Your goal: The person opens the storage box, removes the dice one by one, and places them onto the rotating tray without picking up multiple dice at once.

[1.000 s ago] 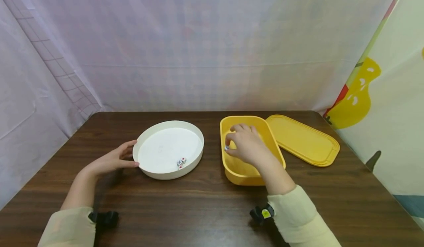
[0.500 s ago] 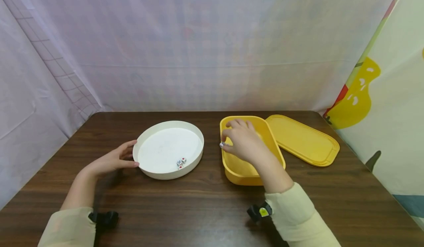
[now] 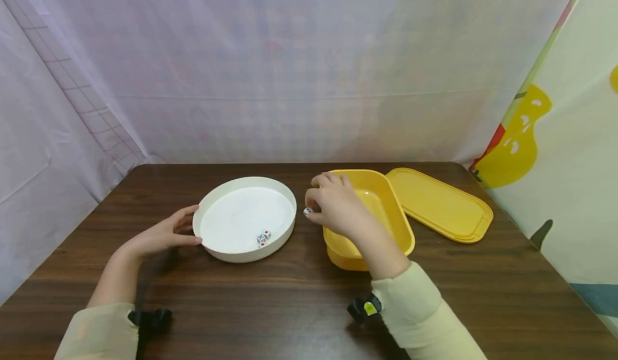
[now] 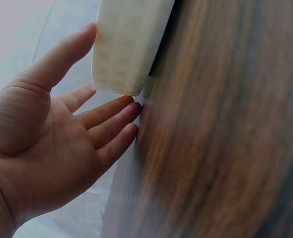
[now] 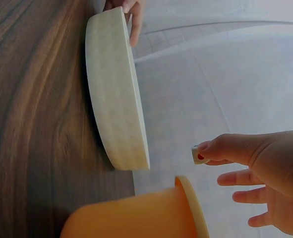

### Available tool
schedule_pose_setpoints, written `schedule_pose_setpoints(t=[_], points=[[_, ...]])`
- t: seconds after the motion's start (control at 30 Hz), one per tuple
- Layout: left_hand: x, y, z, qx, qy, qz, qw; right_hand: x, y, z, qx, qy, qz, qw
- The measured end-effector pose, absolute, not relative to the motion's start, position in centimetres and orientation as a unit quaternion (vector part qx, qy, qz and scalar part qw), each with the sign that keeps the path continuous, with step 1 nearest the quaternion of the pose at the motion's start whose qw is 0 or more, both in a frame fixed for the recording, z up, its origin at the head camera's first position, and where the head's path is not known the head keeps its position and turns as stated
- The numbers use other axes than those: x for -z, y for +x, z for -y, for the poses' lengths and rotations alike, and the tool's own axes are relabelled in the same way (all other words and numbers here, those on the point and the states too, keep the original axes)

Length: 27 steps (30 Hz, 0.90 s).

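Observation:
Between thumb and index finger, my right hand (image 3: 338, 204) pinches a white die (image 3: 308, 211), held just left of the yellow box's rim; in the right wrist view the die (image 5: 200, 155) shows a red pip. The deep yellow box (image 3: 372, 266) stands below that hand. My left hand (image 3: 161, 236) touches the left side of a round white tray (image 3: 236, 210), its fingers fairly straight. In the left wrist view the left hand (image 4: 62, 134) has thumb and fingertips at the tray's wall (image 4: 129, 49). Several dice (image 3: 263, 238) lie clustered in the tray's front right part.
A yellow lid (image 3: 441, 204) lies flat on the dark wooden table (image 3: 251, 311), partly behind the box's right side. Pale curtains (image 3: 299, 81) hang behind the table's far edge. A strip of table separates the tray from the box.
My right hand has moved left with the die, from inside the yellow box to past its left rim. The left hand and the tray have stayed in place.

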<state>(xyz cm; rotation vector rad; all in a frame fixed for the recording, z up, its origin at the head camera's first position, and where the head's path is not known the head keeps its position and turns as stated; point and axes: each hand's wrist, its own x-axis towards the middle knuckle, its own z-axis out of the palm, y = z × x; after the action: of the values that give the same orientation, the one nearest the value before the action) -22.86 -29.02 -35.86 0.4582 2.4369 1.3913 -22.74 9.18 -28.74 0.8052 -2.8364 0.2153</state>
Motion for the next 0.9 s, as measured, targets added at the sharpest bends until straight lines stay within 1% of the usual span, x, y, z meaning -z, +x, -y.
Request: schedule_pose_setpoints(t=[0.43,0.67,0.9], points=[[35.9,-22.9,28.9,-0.488,0.158,-0.845,0.150,29.1,-23.1,-7.2,-0.066,0.291,0.950,0.092],[35.9,-22.9,28.9,-0.489,0.160,-0.844,0.150,29.4,-23.4,-6.3,-0.054,0.297,0.948,0.104],[35.9,-23.0,28.9,-0.486,0.159,-0.845,0.153,30.0,-23.6,-5.5,-0.045,0.302,0.947,0.097]])
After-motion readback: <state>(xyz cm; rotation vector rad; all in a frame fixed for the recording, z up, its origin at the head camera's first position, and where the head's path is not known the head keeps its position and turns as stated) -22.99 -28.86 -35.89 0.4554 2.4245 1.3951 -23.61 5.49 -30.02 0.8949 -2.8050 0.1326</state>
